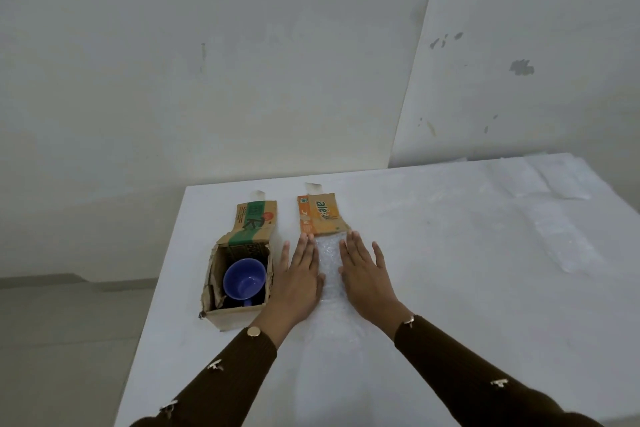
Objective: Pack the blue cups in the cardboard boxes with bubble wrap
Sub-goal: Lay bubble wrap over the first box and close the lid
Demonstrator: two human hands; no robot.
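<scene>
- pale, scuffed walls meet in a corner behind a white tabletop [433, 218]; nothing else in the room shows.
- green-printed cardboard box [237, 279] stands open at the left part of the tabletop, top flap folded back away from the person. blue cup [244, 279] sits inside it, mouth up, handle toward the near wall — no wrap visible around it.
- orange-printed box [323, 215] lies just right of the green one, apart from it; only its far flap shows clearly. the rest is hidden under a sheet of bubble wrap [329, 269].
- left hand [298, 277] and right hand [367, 276] both lie flat, fingers spread and extended, palms down on the wrap — holding nothing, only pressing. they flank a clear strip of wrap between them; fingertips reach nearly to the orange flap.
- whether a second cup lies under the wrap: cannot tell.
- more clear sheets [550, 215] lie well apart at the far right of the tabletop.
- handling judgement, wrap: very light, limp, springy; likely to creep back up when released. best pinched at an edge or corner, or pushed down with flat palms as now.
- handling judgement, cup: looks like glazed ceramic or hard plastic — rigid, smooth, possibly chippable. take it by the handle or by the rim and wall.
- position: the cup is just left of the left hand, with only the box wall between them; a short reach.
</scene>
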